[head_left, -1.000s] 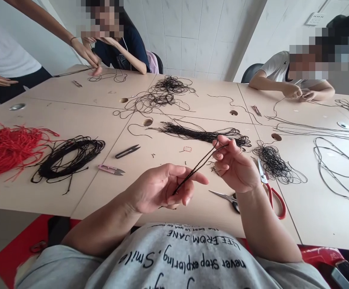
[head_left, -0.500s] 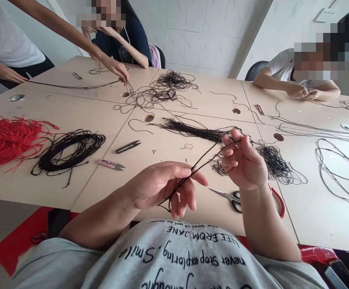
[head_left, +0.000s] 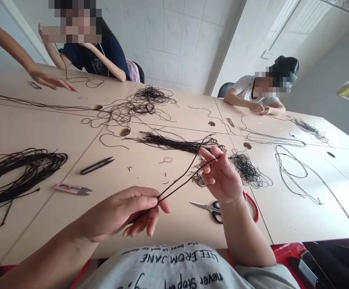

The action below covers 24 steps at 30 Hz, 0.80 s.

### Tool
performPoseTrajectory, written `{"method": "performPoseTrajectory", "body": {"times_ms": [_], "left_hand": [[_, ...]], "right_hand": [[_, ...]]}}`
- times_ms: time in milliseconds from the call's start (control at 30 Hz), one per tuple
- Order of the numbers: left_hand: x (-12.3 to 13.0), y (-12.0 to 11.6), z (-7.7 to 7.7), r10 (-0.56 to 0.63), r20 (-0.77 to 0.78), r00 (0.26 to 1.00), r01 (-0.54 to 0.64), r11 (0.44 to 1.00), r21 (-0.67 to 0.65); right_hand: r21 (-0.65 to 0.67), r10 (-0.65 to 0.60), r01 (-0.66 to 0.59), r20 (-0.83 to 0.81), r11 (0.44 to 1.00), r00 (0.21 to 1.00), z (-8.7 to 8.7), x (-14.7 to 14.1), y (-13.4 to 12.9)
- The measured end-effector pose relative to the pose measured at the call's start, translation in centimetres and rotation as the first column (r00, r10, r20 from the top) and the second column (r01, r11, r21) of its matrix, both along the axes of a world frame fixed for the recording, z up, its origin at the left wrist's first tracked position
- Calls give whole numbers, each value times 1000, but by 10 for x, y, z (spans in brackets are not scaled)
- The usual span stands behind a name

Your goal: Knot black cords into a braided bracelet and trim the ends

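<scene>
A thin braided black cord [head_left: 179, 181] stretches between my two hands above the table. My left hand [head_left: 135, 210] pinches it between thumb and fingers, and its ends lie across the palm. Up and to the right, my right hand [head_left: 222, 176] grips the other part of the cord with thumb and fingertips, palm turned up. One strand stands up past the right fingers. Behind the right hand lies a long bundle of black cords [head_left: 174, 142]. Scissors with black handles [head_left: 216, 211] rest just left of my right wrist.
Pink snips [head_left: 72, 189], black snips [head_left: 97, 165] and a black cord coil [head_left: 21, 172] lie on the left. Tangled black cords [head_left: 248, 168] are on the right, with more [head_left: 132, 106] farther back. Two people sit across the table [head_left: 297, 216]; another person's arm reaches in at left.
The view has swung to the right. My hands have drawn the cord into a more open, longer span. The standing person's hand has let go of the cords at the far left and is spread.
</scene>
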<state>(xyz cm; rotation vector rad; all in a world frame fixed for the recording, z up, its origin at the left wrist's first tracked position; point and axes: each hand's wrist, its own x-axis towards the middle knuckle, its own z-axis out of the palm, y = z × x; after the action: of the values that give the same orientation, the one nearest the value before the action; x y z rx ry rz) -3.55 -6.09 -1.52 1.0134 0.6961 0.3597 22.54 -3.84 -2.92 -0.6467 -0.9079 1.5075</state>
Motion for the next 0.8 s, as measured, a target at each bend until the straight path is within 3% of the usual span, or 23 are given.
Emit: {"method": "performPoseTrajectory", "body": {"times_ms": [167, 333, 533, 800], "left_hand": [[0, 1, 1, 2, -70, 998, 4, 997, 78], [2, 3, 6, -19, 32, 999, 18, 1000, 26], [5, 5, 13, -41, 68, 997, 43, 999, -29], [5, 5, 19, -74, 4, 997, 74, 996, 41]], "right_hand": [[28, 1, -2, 48, 1000, 999, -1, 2, 1], [-15, -47, 50, 130, 999, 990, -2, 11, 5], [-79, -74, 81, 80, 994, 994, -1, 17, 11], [-90, -74, 82, 90, 993, 993, 2, 9, 6]]}}
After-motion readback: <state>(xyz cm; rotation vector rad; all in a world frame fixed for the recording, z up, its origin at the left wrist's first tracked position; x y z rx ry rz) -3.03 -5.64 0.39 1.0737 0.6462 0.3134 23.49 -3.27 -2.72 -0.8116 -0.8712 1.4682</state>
